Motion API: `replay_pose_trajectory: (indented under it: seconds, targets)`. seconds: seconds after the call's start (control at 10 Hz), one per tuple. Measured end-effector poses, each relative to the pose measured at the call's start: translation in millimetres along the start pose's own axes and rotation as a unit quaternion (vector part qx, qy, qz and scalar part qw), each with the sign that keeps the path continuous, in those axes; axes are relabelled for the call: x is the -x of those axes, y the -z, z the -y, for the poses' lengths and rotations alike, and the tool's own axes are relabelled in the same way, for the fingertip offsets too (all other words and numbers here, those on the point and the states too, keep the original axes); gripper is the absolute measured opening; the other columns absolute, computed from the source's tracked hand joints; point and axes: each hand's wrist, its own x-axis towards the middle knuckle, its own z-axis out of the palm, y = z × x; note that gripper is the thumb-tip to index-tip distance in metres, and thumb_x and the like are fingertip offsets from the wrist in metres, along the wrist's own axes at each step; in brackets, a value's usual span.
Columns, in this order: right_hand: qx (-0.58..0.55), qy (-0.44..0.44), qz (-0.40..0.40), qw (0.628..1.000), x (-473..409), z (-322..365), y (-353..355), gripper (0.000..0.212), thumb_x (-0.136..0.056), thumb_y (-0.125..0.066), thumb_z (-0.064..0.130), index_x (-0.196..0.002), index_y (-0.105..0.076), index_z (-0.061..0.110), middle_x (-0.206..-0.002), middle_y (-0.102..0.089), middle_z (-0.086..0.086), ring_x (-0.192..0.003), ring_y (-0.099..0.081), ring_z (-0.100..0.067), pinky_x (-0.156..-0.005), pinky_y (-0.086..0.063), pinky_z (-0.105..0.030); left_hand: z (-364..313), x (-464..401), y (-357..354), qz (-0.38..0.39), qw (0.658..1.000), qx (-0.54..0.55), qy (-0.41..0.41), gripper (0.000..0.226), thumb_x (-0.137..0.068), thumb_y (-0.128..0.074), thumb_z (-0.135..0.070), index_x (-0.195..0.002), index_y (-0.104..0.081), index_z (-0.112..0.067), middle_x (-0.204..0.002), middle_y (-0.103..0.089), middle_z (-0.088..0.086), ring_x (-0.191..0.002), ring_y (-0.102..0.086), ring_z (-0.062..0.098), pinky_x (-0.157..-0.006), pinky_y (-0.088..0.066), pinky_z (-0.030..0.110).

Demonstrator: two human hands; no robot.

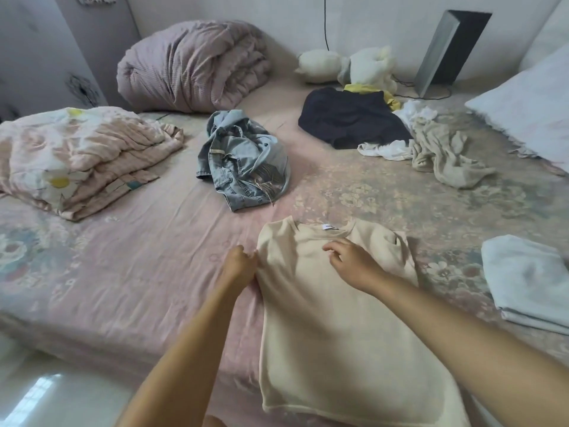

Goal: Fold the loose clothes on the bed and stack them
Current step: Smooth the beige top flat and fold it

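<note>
Head view: a cream short-sleeved knit top (332, 318) lies flat on the pink floral bed sheet (147, 266) near the front edge of the bed, neck w/ white label pointing away, hem toward the person. Left hand (238, 268) pinches the top's left side edge just below the sleeve, fingers curled on the fabric. Right hand (354, 261) hovers or rests over the chest area, fingers loosely bent, gripping nothing; can't tell if it touches. Farther back, center: a crumpled light-blue denim garment (246, 161). Back right: a dark navy garment (354, 118), w/ a white cloth (386, 149) and a beige rumpled garment (443, 155) just beside it. Right edge: a folded pale-blue garment (529, 282). Left: a folded pink floral quilt (77, 158); behind it a rolled mauve duvet (191, 63).
</note>
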Motion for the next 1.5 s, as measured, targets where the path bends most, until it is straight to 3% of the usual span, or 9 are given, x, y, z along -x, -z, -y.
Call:
replay_pose_trajectory:
  seconds: [0.1,0.3,0.4,0.6,0.9,1.1,1.2,1.4,1.5]
  targets:
    - [-0.053,0.005,0.001,0.999,-45,30,-19,0.029,-0.095,-0.044,0.010,-0.118,-0.062,0.007,-0.125,-0.059,-0.008,-0.115,-0.053,-0.023,-0.088,-0.034,-0.022,-6,-14,-4,-0.013,0.994,0.095,0.044,0.013,-0.081,-0.063,-0.021,-0.085,-0.054,-0.013,-0.072,-0.056,0.004,-0.083,-0.057,0.022,-0.070,-0.040,0.029]
    - [-0.113,-0.069,0.024,0.991,-122,60,-36,0.026,-0.094,-0.049,0.020,-0.112,-0.062,0.006,-0.117,-0.062,-0.011,-0.110,-0.056,-0.027,-0.086,-0.039,-0.026,-18,-7,-41,-0.031,0.986,-0.054,-0.152,0.008,-0.087,-0.059,-0.017,-0.084,-0.063,-0.010,-0.081,-0.057,0.002,-0.073,-0.050,0.015,-0.065,-0.042,0.030]
    - [-0.106,-0.096,0.147,0.979,-136,44,-32,0.035,-0.088,-0.063,0.030,-0.113,-0.062,0.007,-0.115,-0.063,-0.011,-0.096,-0.058,-0.020,-0.088,-0.044,-0.029,-13,13,-57,0.027,0.942,-0.169,-0.288,0.027,-0.091,-0.051,-0.018,-0.115,-0.062,-0.014,-0.118,-0.052,0.005,-0.103,-0.051,0.020,-0.086,-0.042,0.027]
    - [-0.007,-0.090,0.125,0.988,-135,23,-29,0.035,-0.071,-0.079,0.030,-0.101,-0.062,0.022,-0.122,-0.053,-0.010,-0.106,-0.056,-0.020,-0.090,-0.045,-0.026,-4,16,-41,0.002,0.978,-0.112,-0.174,0.034,-0.092,-0.049,-0.032,-0.117,-0.052,-0.010,-0.113,-0.051,0.007,-0.099,-0.054,0.028,-0.062,-0.032,0.027]
    - [0.096,-0.042,0.168,0.980,-109,38,-30,0.026,-0.084,-0.064,0.036,-0.108,-0.067,0.024,-0.137,-0.032,-0.012,-0.129,-0.024,-0.029,-0.107,-0.021,-0.028,4,20,-28,0.111,0.982,-0.114,-0.098,0.038,-0.086,-0.055,-0.054,-0.105,-0.057,-0.022,-0.092,-0.064,-0.003,-0.087,-0.060,0.020,-0.071,-0.045,0.032]
    - [-0.010,-0.033,0.007,0.999,-118,43,-27,0.019,-0.090,-0.060,0.024,-0.106,-0.070,0.021,-0.128,-0.037,-0.008,-0.121,-0.030,-0.025,-0.104,-0.024,-0.028,3,30,-3,0.046,0.956,-0.261,-0.124,0.030,-0.091,-0.047,-0.052,-0.085,-0.055,-0.024,-0.089,-0.063,0.000,-0.089,-0.050,0.020,-0.077,-0.036,0.031]
    - [-0.098,-0.006,-0.022,0.995,-125,65,-32,0.014,-0.090,-0.059,0.015,-0.100,-0.070,0.015,-0.105,-0.042,-0.008,-0.097,-0.042,-0.017,-0.084,-0.032,-0.021,5,36,11,0.011,0.985,-0.162,-0.065,0.020,-0.092,-0.051,-0.034,-0.081,-0.043,-0.019,-0.090,-0.050,0.001,-0.078,-0.044,0.017,-0.063,-0.031,0.029]
    - [-0.153,-0.011,-0.012,0.988,-139,105,-72,0.020,-0.091,-0.059,0.024,-0.076,-0.061,0.012,-0.088,-0.063,-0.012,-0.078,-0.057,-0.024,-0.065,-0.038,-0.028,18,43,19,0.034,0.981,-0.189,-0.022,0.033,-0.091,-0.048,-0.038,-0.062,-0.040,-0.024,-0.089,-0.053,0.002,-0.065,-0.047,0.015,-0.050,-0.028,0.026]
    - [-0.179,0.002,0.001,0.984,-141,111,-87,0.022,-0.094,-0.055,0.022,-0.096,-0.067,0.003,-0.104,-0.064,-0.016,-0.099,-0.058,-0.027,-0.079,-0.040,-0.026,21,40,21,0.042,0.974,-0.220,-0.008,0.028,-0.094,-0.043,-0.036,-0.073,-0.053,-0.021,-0.097,-0.058,0.003,-0.078,-0.058,0.018,-0.055,-0.036,0.026]
